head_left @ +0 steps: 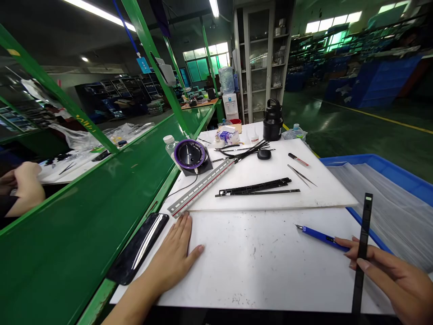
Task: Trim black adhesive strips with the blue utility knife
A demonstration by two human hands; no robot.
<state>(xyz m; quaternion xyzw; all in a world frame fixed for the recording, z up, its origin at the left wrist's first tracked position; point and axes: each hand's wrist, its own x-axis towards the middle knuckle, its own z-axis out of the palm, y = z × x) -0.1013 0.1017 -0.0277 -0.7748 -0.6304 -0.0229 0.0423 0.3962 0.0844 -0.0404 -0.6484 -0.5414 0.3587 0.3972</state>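
Observation:
My left hand (177, 255) lies flat on the white tabletop (246, 253), fingers stretched out and thumb apart. Its fingertips are by the near end of a grey scale ruler (203, 185) with a red line. A narrow black strip (363, 243) stands nearly upright in my right hand (389, 271), pinched between thumb and fingers. Beside those fingers is a blue pen-like tool (320, 235) with a thin metal tip pointing left; its rear end meets the fingertips, and I cannot tell whether they grip it. More black strips (255, 187) lie on the white foam board (324, 194).
Tweezers (301, 175), a red-and-black knife (298, 159) and a black mouse-shaped object (264, 154) lie on the board. Behind stand a purple-rimmed round device (190, 154) and black flask (273, 122). A blue bin (389, 164) is right; a co-worker's arm (27, 189) left.

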